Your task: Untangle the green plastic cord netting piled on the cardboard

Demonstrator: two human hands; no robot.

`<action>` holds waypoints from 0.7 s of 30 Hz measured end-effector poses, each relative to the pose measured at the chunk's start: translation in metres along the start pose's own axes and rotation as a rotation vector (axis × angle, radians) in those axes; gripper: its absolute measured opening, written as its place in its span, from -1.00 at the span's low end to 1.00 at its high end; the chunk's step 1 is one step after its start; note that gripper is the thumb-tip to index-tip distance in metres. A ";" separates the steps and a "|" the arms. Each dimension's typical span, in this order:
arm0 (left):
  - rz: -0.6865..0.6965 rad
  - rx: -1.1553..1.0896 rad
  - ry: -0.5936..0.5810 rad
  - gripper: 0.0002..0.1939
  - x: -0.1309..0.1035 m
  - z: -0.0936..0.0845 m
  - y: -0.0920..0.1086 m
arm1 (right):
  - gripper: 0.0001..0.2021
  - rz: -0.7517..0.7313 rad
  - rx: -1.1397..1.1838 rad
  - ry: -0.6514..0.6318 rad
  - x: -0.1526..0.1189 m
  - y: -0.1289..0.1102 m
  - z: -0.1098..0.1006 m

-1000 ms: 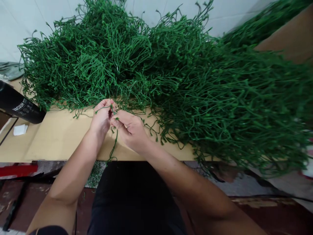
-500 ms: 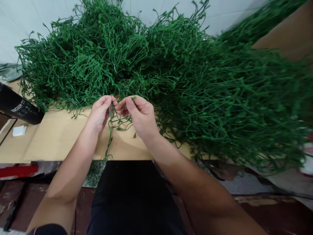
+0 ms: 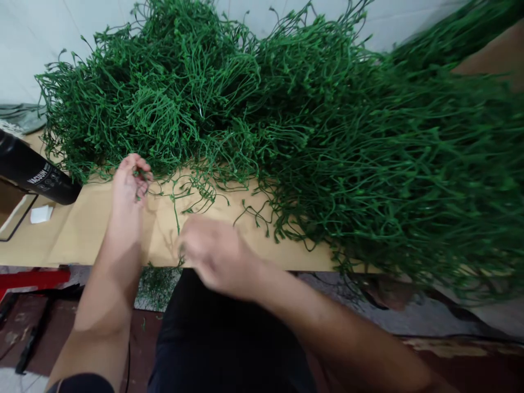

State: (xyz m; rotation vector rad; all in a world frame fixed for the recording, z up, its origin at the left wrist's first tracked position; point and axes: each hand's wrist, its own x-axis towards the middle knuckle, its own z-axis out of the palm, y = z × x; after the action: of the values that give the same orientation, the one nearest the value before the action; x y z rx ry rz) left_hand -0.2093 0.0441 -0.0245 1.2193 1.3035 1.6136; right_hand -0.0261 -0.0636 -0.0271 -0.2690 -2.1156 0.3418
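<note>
A big heap of green plastic plant stems [image 3: 262, 125] covers the back and right of a cardboard-covered table [image 3: 94, 229]. My left hand [image 3: 130, 185] is at the heap's front left edge, fingers curled around a thin green stem [image 3: 141, 176]. My right hand [image 3: 210, 251] is blurred, low over the table's front edge, apart from the left hand. It seems to pinch the lower end of a loose green sprig [image 3: 177, 213], but the blur hides the grip.
A black cylinder labelled "VACUUM" [image 3: 36, 174] lies at the far left, with a small white block [image 3: 41, 214] beside it. Green scraps [image 3: 158, 284] lie on the floor below the table edge. A white tiled wall [image 3: 33, 38] stands behind.
The hands were together working one sprig; now they have parted. My left hand moved left to the heap's edge, and my right hand dropped fast toward the table's front edge.
</note>
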 end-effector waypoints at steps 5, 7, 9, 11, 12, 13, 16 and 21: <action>-0.271 -0.296 -0.076 -0.89 -0.019 0.028 0.010 | -0.88 0.502 -0.088 0.165 0.017 0.039 -0.018; -0.323 -0.328 -0.118 -0.91 -0.023 0.040 0.012 | -0.80 0.522 -0.152 0.147 0.020 0.051 -0.019; -0.366 -0.336 -0.158 -0.93 -0.024 0.045 0.011 | -0.68 0.523 -0.248 0.098 0.020 0.058 -0.015; -0.386 -0.324 -0.202 -0.93 -0.024 0.046 0.009 | -0.64 0.561 -0.318 0.058 0.020 0.063 -0.010; -0.389 -0.315 -0.216 -0.93 -0.024 0.045 0.008 | -0.65 0.581 -0.337 0.052 0.020 0.065 -0.008; -0.394 -0.302 -0.225 -0.93 -0.024 0.045 0.006 | -0.67 0.590 -0.347 0.053 0.020 0.066 -0.006; -0.396 -0.254 -0.235 -0.93 -0.026 0.045 0.003 | -0.76 0.549 -0.354 0.088 0.023 0.071 -0.006; -0.384 -0.271 -0.288 -0.86 -0.028 0.049 0.002 | -0.79 0.474 -0.204 0.288 0.026 0.083 -0.009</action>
State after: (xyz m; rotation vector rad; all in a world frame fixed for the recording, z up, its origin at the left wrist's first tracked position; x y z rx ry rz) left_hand -0.1539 0.0323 -0.0267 0.9272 1.0227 1.2385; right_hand -0.0278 0.0241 -0.0309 -0.8924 -1.7856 0.3371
